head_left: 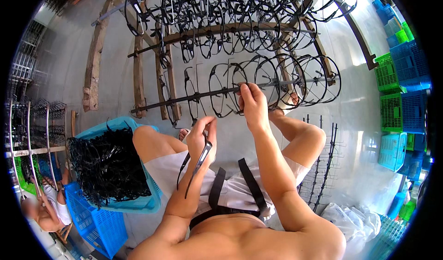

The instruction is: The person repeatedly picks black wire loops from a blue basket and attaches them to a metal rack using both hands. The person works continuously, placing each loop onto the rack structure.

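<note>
My right hand (251, 101) is raised to a dark metal rod (184, 98) of the rack and pinches a black eyeglass frame (244, 82) that hangs on it. Several more black frames hang in a row along the same rod to the right (304, 77). My left hand (202, 140) is lower, over my lap, closed on a few black frames (198, 163) whose arms dangle down. A light blue basket (138, 203) heaped with black frames (106, 165) stands by my left knee.
More rods loaded with frames (221, 15) fill the top, carried on wooden beams (94, 57). Stacked green and blue crates (401, 89) line the right. Bare rods (323, 167) and plastic bags (355, 221) lie at lower right. Another person (44, 209) sits at lower left beside a wire rack (32, 131).
</note>
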A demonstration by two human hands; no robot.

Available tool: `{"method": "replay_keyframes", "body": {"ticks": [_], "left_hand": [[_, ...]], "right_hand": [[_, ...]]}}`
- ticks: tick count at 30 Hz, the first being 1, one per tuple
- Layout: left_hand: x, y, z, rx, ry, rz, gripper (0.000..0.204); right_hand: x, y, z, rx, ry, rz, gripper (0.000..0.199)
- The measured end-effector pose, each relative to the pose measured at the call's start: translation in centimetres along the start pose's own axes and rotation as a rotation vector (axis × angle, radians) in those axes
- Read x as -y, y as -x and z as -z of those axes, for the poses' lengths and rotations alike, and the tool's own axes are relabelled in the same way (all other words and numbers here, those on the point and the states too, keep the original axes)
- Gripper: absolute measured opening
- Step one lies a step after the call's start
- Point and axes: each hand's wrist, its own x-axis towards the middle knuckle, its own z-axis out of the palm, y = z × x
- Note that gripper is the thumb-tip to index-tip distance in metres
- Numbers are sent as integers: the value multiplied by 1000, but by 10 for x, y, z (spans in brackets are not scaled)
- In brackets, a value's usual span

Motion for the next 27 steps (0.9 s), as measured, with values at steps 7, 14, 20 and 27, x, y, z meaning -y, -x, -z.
{"method": "replay_keyframes", "body": {"ticks": [7, 14, 20, 27], "left_hand": [[-2, -4, 3, 16, 33, 44, 10], [8, -2, -4, -31, 73, 6, 9], [1, -5, -4, -32, 109, 71, 11], [4, -16, -15, -137, 279, 78, 10]], "right_hand": [[0, -15, -6, 117, -325, -104, 23], [-6, -17, -3, 86, -494, -78, 24], [-8, -3, 2, 96, -484, -3, 22], [-49, 41, 2, 70, -581, 190, 25]]}}
